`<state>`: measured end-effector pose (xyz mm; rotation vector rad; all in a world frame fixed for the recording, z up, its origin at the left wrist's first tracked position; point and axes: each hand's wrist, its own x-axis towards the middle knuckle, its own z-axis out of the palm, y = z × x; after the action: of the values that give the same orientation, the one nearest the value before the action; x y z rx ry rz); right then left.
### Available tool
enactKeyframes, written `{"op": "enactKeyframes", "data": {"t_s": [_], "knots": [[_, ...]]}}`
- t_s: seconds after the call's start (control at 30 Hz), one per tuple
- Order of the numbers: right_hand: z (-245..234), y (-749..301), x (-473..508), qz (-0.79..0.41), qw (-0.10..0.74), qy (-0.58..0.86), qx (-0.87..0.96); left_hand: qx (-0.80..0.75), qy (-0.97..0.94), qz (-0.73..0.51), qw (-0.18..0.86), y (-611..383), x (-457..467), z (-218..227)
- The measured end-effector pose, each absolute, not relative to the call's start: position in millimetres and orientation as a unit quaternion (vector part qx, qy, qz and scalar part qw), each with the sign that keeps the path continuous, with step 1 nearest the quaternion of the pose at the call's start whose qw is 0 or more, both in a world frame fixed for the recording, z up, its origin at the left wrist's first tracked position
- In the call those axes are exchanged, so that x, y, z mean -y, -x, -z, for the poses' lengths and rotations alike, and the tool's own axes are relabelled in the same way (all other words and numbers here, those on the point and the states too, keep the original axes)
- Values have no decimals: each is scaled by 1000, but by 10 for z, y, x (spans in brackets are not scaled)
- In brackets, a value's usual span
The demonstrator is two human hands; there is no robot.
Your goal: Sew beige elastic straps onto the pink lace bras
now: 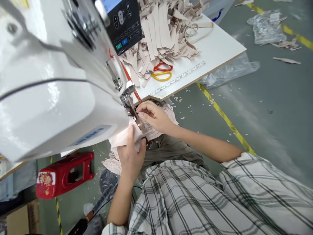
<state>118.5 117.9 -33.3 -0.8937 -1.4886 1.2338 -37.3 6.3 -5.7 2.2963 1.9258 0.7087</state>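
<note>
A white sewing machine [49, 91] fills the left of the head view, its needle area [127, 96] just above my hands. A pale pink lace garment [146, 127] lies under the presser foot and hangs down toward my lap. My right hand [153, 116] rests on the lace beside the needle, fingers pressed together on the fabric. My left hand [130, 153] grips the pink fabric from below, fingers curled around its edge.
A heap of beige fabric strips [163, 29] covers the white table [220, 45], with red-and-yellow scissors [161, 71] and a printed ruler [178, 78] near its edge. A red plastic stool [65, 174] stands on the floor at left. Yellow tape [225, 117] crosses the grey floor.
</note>
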Motion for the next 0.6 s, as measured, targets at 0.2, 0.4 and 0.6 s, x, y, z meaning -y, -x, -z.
{"op": "enactKeyframes", "data": {"t_s": [0.2,0.4,0.6], "knots": [[320,-1122,-1042,-558,462,397,563,-672,-706,-223,4,370,58,140],[373,-1227,-742,-564,445,396,572,-647,-730,-220,-1,99,237,266],[383,-1515,-494,-609,425,398,540,-609,-754,-226,104,-227,529,275]]}}
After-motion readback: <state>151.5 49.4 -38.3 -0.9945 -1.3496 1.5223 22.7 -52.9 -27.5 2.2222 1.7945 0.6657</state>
